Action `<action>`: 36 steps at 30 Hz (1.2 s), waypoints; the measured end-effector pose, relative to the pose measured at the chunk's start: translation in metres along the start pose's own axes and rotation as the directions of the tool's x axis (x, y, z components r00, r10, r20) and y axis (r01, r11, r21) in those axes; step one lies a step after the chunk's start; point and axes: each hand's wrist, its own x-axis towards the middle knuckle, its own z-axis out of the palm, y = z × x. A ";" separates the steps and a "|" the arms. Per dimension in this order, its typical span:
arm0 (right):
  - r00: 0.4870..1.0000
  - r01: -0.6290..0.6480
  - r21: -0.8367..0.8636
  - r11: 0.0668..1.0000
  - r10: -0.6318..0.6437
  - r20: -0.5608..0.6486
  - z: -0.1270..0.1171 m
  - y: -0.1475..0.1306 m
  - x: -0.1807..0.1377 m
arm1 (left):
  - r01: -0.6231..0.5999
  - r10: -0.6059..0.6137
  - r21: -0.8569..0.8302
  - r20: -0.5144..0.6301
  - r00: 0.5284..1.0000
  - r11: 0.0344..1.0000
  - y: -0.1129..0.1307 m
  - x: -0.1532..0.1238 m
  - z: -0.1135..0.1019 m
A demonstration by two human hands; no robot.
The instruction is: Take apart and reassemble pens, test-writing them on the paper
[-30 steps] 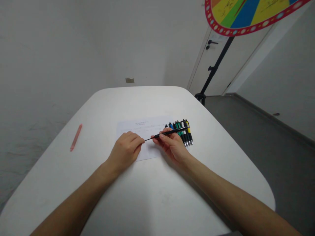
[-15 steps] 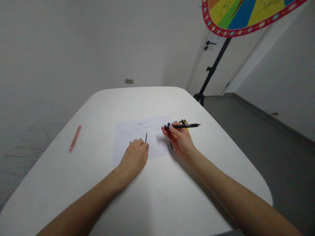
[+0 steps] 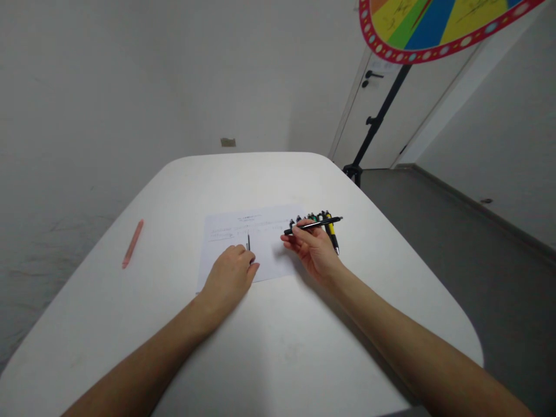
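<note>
Where the white worktop (image 3: 269, 347) rounds off at its far end, a plain pale wall (image 3: 130, 87) rises just behind it, with a small grey plate (image 3: 228, 142) set low on it. Grey floor (image 3: 456, 243) runs off to the right toward a white door (image 3: 391, 116) with a dark handle. A bright prize wheel (image 3: 434, 23), red-rimmed with yellow, green and blue wedges, hangs in at the top right on a black stand (image 3: 376, 124) whose foot sits near the worktop's far right corner. A red pen (image 3: 132, 243) lies alone on the left of the worktop, well apart from everything else. A sheet of paper (image 3: 234, 229) with faint lines of writing lies flat near the middle. A row of pens (image 3: 332, 231) lies side by side just off its right edge, partly hidden by the right hand (image 3: 315, 252). That hand is raised a little above the surface, its grip pinching a black pen (image 3: 313, 225) between thumb and fingertips, the pen held nearly level across the tops of the row. The left hand (image 3: 230, 278) rests on the near edge of the paper, its grip closed on a thin dark rod (image 3: 248, 242) that stands upright over the sheet. Both forearms reach in from the near edge, with nothing lying between the two hands but paper.
</note>
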 end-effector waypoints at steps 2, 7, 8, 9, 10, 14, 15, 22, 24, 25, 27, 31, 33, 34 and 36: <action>1.000 -0.007 -0.009 1.000 0.008 0.016 0.002 -0.001 -0.001 | -0.004 0.004 -0.004 -0.020 1.000 1.000 -0.002 -0.001 0.001; 0.995 -0.061 0.007 0.998 0.061 0.075 0.006 -0.002 -0.004 | -0.086 0.052 -0.138 -0.237 0.970 0.987 -0.005 -0.001 -0.003; 0.992 -0.082 0.017 0.997 0.080 0.095 0.007 -0.002 -0.005 | -0.125 0.065 -0.194 -0.291 0.954 0.973 -0.003 -0.001 -0.005; 0.988 -0.101 0.024 0.995 0.097 0.120 0.008 -0.001 -0.006 | -0.165 0.074 -0.249 -0.338 0.938 0.954 -0.002 -0.001 -0.007; 0.982 -0.118 0.026 0.993 0.113 0.153 0.009 -0.001 -0.008 | -0.200 0.078 -0.296 -0.377 0.923 0.934 0.000 -0.001 -0.008; 0.953 -0.140 -0.007 0.990 0.136 0.272 0.014 0.006 -0.014 | -0.259 0.059 -0.378 -0.468 0.882 0.889 0.009 0.000 -0.011; 0.949 -0.132 -0.015 0.991 0.131 0.285 0.015 0.007 -0.015 | -0.260 0.051 -0.383 -0.478 0.877 0.886 0.010 0.001 -0.011; 0.965 -0.037 -0.063 0.997 0.052 0.258 0.014 0.007 -0.015 | -0.201 -0.002 -0.374 -0.477 0.879 0.905 0.006 0.001 -0.013; 0.979 -0.004 -0.049 0.999 0.014 0.203 0.010 0.004 -0.011 | -0.182 -0.009 -0.350 -0.480 0.877 0.919 0.002 0.001 -0.013; 0.986 0.008 -0.042 0.999 -0.001 0.168 0.008 0.001 -0.009 | -0.167 -0.017 -0.338 -0.480 0.877 0.926 0.000 0.001 -0.013; 0.995 0.029 -0.026 0.999 -0.026 0.093 0.004 -0.004 -0.004 | -0.137 -0.024 -0.297 -0.481 0.876 0.945 -0.006 0.002 -0.010; 0.999 0.039 -0.013 0.999 -0.039 0.023 0.000 -0.010 0.002 | -0.096 0.053 -0.085 -0.410 0.911 0.992 -0.012 0.007 -0.002; 0.999 0.027 -0.014 1.000 -0.026 0.025 0.000 -0.009 0.002 | -0.083 0.088 0.029 -0.318 0.944 0.996 -0.011 0.009 0.002; 0.999 0.020 -0.018 1.000 -0.020 0.026 0.000 -0.008 0.002 | -0.080 0.098 0.075 -0.274 0.957 0.994 -0.009 0.010 0.003; 0.999 0.015 -0.033 0.999 -0.014 0.030 0.000 -0.007 0.002 | -0.077 0.106 0.145 -0.204 0.973 0.986 -0.006 0.011 0.005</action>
